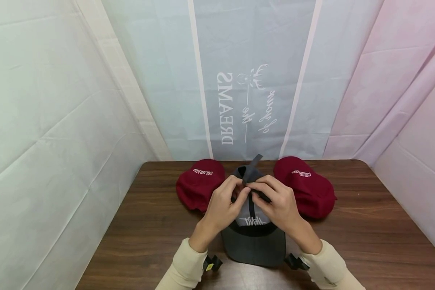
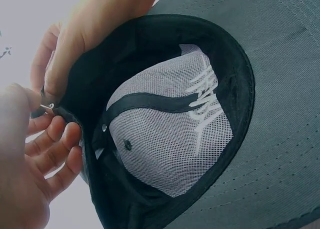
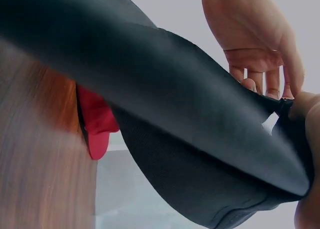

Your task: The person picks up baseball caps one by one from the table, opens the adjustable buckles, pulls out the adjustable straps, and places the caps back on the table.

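A dark grey cap lies with its hollow inside and brim facing me. Its mesh lining shows light lettering and a black tape. At the cap's back, my left hand pinches the adjuster strap near a small metal buckle. Opposite it, my right hand pinches the same strap, so the fingertips of both hands nearly meet. The strap's loose end sticks up beyond the fingers. In the right wrist view, the dark brim hides much of the cap.
One maroon cap sits to the left on the brown wooden table, another maroon cap to the right. Both bear white lettering. Printed cloth hangs behind the table, and pale cloth walls flank it.
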Motion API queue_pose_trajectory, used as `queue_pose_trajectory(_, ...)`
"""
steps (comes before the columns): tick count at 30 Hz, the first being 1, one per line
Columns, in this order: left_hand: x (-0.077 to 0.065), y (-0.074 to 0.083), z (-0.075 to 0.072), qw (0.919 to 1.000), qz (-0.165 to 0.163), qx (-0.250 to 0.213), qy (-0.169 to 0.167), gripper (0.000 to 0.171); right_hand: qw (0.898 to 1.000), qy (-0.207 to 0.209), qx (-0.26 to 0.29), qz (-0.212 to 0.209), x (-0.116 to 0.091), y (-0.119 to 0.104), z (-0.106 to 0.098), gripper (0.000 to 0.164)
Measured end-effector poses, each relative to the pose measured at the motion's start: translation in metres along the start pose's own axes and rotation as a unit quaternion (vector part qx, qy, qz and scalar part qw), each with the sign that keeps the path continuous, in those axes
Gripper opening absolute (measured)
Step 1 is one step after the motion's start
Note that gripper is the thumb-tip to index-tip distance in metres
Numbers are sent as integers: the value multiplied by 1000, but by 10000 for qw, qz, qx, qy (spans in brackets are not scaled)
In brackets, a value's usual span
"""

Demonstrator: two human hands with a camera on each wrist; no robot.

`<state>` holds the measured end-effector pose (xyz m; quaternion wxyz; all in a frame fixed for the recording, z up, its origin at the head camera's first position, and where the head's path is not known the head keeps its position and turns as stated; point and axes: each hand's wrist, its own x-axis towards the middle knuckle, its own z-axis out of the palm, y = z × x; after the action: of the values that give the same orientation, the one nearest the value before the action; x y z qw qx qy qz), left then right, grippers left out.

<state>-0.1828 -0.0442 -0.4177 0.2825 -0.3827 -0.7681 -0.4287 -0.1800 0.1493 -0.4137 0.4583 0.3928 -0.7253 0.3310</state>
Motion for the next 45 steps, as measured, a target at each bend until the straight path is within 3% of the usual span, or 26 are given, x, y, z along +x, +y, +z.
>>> queue_pose_trajectory(31,2,-1,-4,10000,44,44,-48,18,9999,-14,34,133,-1,1,2,31)
queue_pose_trajectory(45,1,1,-4,9994,-238,-221,-130,17,9997,121,202,-9,-2,2,4,25)
